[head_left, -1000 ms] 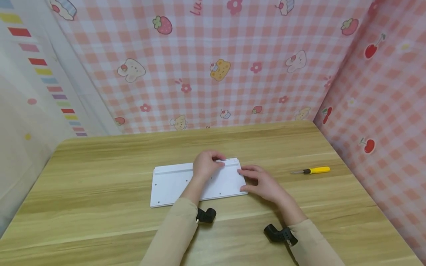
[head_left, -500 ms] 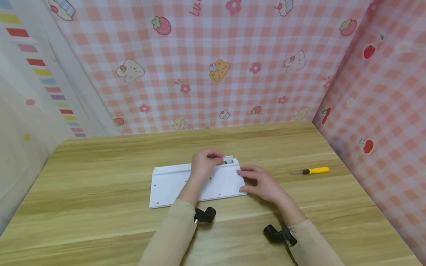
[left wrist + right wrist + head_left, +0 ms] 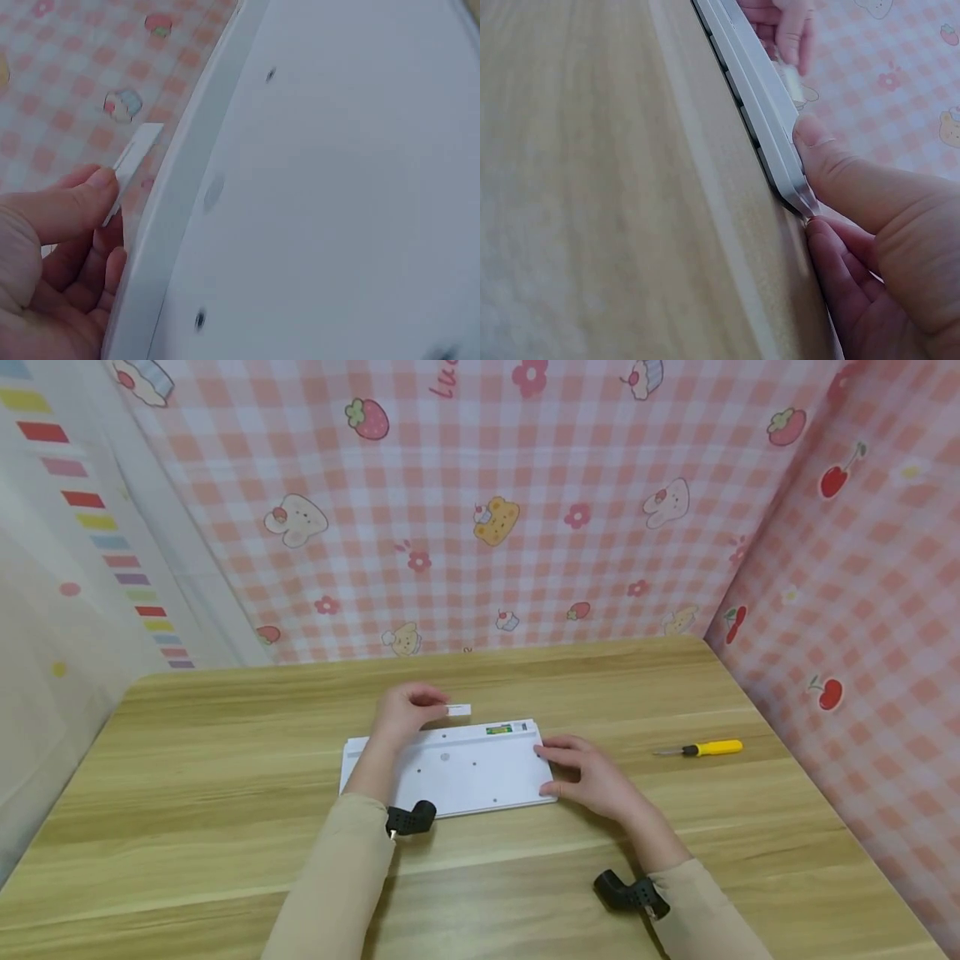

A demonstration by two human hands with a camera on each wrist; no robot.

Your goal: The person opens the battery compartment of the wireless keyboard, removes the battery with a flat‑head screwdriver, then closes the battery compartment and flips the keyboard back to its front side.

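Note:
A white keyboard [image 3: 510,772] lies face down on the table, its screw-dotted back upward. Along its far edge, near the right end, an open battery compartment shows a green battery [image 3: 498,729]. My left hand [image 3: 407,714] pinches a small white battery cover [image 3: 459,710] between thumb and fingers, just beyond the keyboard's far edge. The left wrist view shows this thin battery cover [image 3: 137,161] tilted beside the keyboard's rim. My right hand [image 3: 596,777] grips the keyboard's right end; in the right wrist view its thumb [image 3: 840,165] lies on the back, with fingers at the edge.
A screwdriver [image 3: 712,747] with a yellow handle lies on the wooden table [image 3: 225,877], right of the keyboard. Behind the table hangs a pink checked cloth [image 3: 450,468], and another checked cloth [image 3: 885,610] stands along the right side.
My left hand has lifted the battery cover off the compartment and carried it left, uncovering the green battery. The right hand has stayed at the keyboard's right end.

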